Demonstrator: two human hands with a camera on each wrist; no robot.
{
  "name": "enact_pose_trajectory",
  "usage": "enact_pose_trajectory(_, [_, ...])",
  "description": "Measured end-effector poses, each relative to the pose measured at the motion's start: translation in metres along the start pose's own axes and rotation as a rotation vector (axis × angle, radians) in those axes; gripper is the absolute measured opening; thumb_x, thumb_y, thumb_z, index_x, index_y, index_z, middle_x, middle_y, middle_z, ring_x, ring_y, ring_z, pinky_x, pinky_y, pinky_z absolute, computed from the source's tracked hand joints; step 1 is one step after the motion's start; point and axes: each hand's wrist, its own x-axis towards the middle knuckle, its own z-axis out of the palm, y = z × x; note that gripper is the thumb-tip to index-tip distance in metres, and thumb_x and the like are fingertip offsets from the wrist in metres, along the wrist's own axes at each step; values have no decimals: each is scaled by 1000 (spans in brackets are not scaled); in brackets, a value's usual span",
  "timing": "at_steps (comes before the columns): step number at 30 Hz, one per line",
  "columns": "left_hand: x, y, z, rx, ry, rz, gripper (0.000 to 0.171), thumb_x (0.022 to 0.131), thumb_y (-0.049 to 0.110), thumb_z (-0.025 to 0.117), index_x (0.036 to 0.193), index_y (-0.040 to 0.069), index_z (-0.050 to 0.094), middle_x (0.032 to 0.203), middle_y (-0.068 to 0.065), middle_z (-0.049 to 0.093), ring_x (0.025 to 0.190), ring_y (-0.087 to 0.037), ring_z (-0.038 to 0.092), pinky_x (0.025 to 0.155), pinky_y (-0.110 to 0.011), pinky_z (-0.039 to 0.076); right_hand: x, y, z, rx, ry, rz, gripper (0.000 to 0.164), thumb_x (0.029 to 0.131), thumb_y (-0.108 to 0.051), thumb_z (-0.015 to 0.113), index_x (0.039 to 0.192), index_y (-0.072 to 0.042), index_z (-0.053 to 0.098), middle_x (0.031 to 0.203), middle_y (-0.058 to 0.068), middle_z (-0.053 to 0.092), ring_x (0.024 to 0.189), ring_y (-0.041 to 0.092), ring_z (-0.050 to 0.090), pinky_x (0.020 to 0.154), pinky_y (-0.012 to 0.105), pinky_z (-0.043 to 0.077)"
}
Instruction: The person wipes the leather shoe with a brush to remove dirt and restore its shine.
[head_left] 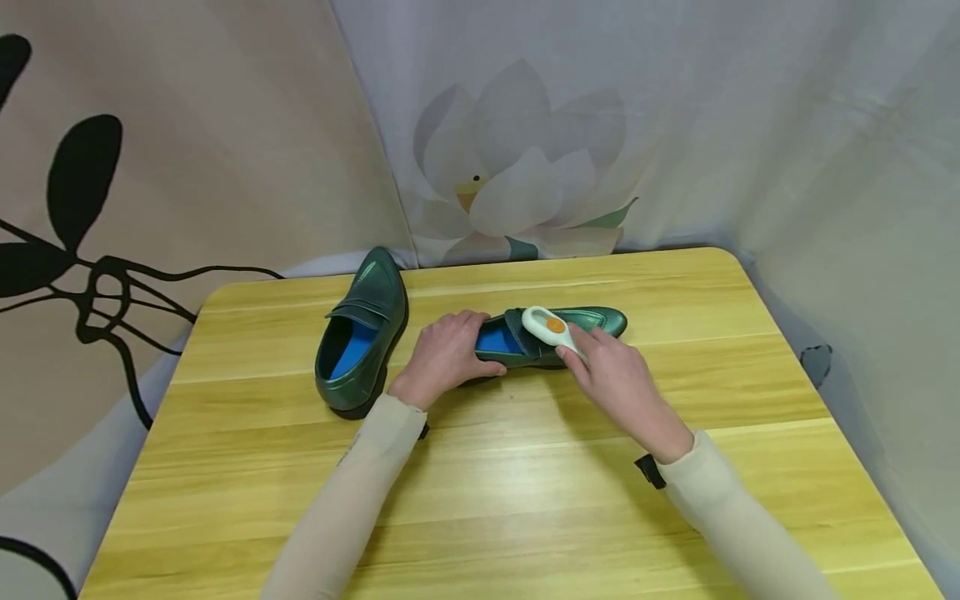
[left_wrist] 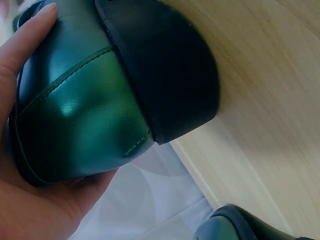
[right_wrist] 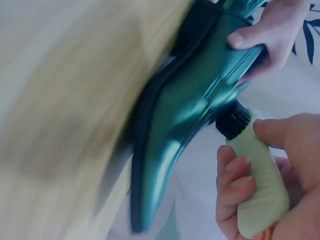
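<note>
A green loafer (head_left: 592,318) with a blue insole lies crosswise near the table's back, toe to the right. Its heel end is gripped by my left hand (head_left: 444,354), thumb along one side and fingers on the other, as the left wrist view shows at the heel (left_wrist: 85,115). My right hand (head_left: 618,379) holds a white shoe brush (head_left: 542,323) with an orange patch over the shoe's upper. In the right wrist view the brush's black bristles (right_wrist: 234,120) meet the upper around the strap; exact contact is hard to tell.
A second green loafer (head_left: 363,333) stands to the left of my left hand, toe toward the back edge. Both rest on a wooden table (head_left: 510,500). Behind it hangs a pale curtain (head_left: 675,125) with a flower print.
</note>
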Motion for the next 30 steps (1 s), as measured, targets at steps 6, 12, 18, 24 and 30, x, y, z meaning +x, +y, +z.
enact_pose_trajectory(6, [-1, -2, -1, 2, 1, -2, 87, 78, 61, 85, 140, 6, 61, 133, -13, 66, 107, -31, 66, 93, -48, 56, -19, 37, -4, -5, 21, 81, 48, 104, -26, 64, 136, 9, 62, 99, 25, 68, 68, 31, 59, 55, 47, 50])
enact_pose_trajectory(12, [-2, -2, -1, 4, 5, -2, 86, 77, 60, 86, 140, 6, 61, 133, -13, 66, 107, -31, 66, 94, -48, 56, -23, 56, -6, 5, 74, 146, 43, 103, -21, 67, 134, 8, 63, 89, 22, 65, 61, 29, 54, 49, 42, 44])
enact_pose_trajectory(18, [-2, -1, -1, 2, -1, -4, 87, 78, 60, 85, 141, 6, 61, 133, -14, 66, 107, -31, 66, 94, -48, 56, -20, 25, 0, 127, 21, 132, 49, 105, -26, 64, 137, 10, 60, 105, 25, 69, 78, 33, 64, 63, 50, 53])
enact_pose_trajectory(24, [-1, -1, -1, 2, 5, -9, 87, 77, 61, 85, 140, 5, 61, 133, -14, 66, 107, -31, 66, 93, -47, 56, -16, -6, 13, 186, 14, 77, 48, 107, -25, 60, 137, 12, 55, 116, 24, 66, 90, 35, 65, 73, 53, 57])
enact_pose_trajectory(30, [-1, -1, 1, -13, 5, -3, 87, 78, 60, 85, 141, 6, 61, 135, -14, 65, 109, -31, 65, 93, -48, 56, -16, 6, 15, 190, 6, 161, 43, 105, -25, 61, 128, 11, 60, 106, 23, 68, 81, 33, 66, 68, 52, 56])
